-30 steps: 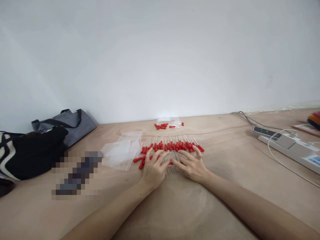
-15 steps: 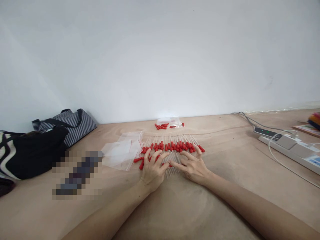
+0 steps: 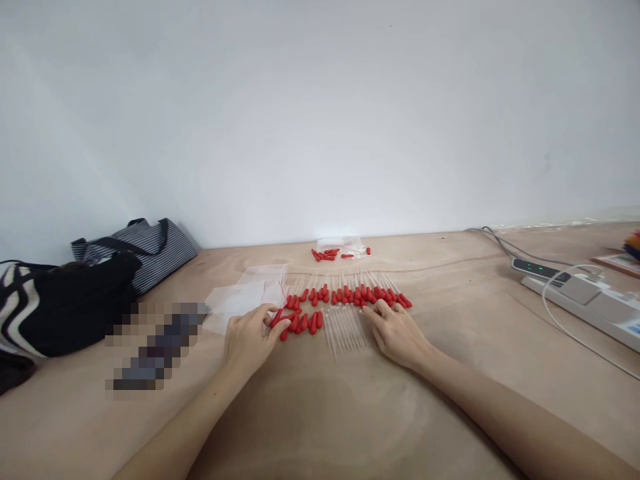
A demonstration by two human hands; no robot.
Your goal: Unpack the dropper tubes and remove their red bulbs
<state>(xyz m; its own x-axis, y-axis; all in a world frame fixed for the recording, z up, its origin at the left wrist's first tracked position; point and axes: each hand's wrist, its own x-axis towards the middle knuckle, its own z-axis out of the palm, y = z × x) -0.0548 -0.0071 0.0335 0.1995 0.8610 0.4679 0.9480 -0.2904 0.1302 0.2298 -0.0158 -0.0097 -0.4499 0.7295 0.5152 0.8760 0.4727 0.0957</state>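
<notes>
Plain white wall behind, light wooden tabletop (image 3: 350, 413) filling the view. Left hand (image 3: 250, 340) lay palm down at the left end of a loose cluster of red caps (image 3: 303, 323), its fingers (image 3: 274, 327) bunched together and touching the nearest cap; whether a cap was actually pinched could not be told. Right hand (image 3: 397, 333) lay flat near the middle right, fingers (image 3: 381, 309) slightly spread, tips resting on the near right end of the row of capped droppers (image 3: 353, 294). That row ran left to right just beyond both hands, with the red ends toward the person. Between the hands lay bare glass tubes (image 3: 345, 328), side by side with no caps on.

Clear zip bags (image 3: 240, 297) sat just left of the row, touching the left hand's far side. Far pile of caps (image 3: 327, 253) with another small bag sat near the wall. Striped bag (image 3: 145, 243) and black bag (image 3: 65, 307) were at far left, with a blurred object (image 3: 155, 347) near them. Power strip (image 3: 585, 300) with white cable (image 3: 565, 327) was at right, well apart.

Risk, as a judgement: the tubes looked thin and round, so a sideways sweep of either hand could roll or scatter them, and palm pressure could snap one. Loose caps could get knocked under the zip bags and be missed.
</notes>
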